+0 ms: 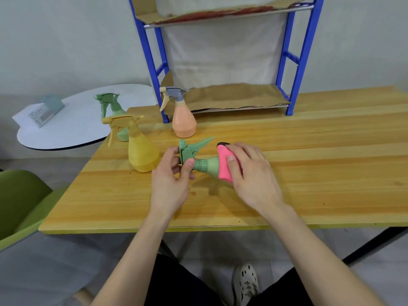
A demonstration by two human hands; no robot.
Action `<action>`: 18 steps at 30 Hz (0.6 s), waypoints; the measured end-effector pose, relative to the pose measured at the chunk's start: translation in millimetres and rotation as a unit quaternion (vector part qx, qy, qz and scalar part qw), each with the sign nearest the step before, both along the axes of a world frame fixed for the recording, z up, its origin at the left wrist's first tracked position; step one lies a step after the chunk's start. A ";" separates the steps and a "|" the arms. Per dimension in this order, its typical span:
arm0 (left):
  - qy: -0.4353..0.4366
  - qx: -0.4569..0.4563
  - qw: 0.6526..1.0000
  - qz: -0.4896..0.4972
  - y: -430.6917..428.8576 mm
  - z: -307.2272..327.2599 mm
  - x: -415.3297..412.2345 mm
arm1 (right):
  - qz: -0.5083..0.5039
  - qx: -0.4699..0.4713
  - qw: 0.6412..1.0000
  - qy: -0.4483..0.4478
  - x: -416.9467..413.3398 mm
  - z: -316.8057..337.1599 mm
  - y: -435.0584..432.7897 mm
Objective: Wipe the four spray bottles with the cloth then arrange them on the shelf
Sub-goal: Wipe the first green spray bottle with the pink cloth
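A green spray bottle (pixel 206 166) lies sideways above the wooden table (pixel 309 173), nozzle to the left. My left hand (pixel 171 180) grips its trigger head. My right hand (pixel 249 171) presses a pink cloth (pixel 224 164) around the bottle's body, which is mostly hidden. A yellow spray bottle (pixel 142 153) stands upright to the left. An orange bottle with a grey head (pixel 183 120) stands behind, by the blue shelf's leg. A second green bottle (pixel 114 111) stands at the table's far left corner. The blue shelf (pixel 289 62) stands at the back, its lower level lined with cardboard (pixel 231 97).
A white round table (pixel 72 127) sits at the left with a small blue-grey object on paper (pixel 44 111). A green chair (pixel 19 199) is at the near left. The table's front edge runs just before my forearms.
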State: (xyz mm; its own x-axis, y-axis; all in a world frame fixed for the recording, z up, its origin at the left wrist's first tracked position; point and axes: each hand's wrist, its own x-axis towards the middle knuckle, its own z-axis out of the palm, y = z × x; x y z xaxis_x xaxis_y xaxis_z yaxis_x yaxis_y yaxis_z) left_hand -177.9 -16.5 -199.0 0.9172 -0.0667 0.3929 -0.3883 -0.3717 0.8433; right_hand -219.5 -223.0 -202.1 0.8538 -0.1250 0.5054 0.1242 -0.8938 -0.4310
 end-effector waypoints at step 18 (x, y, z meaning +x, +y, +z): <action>-0.002 0.007 1.000 -0.003 1.6 8.6 0.2 | 0.085 0.048 0.995 -0.032 7.5 9.3 2.3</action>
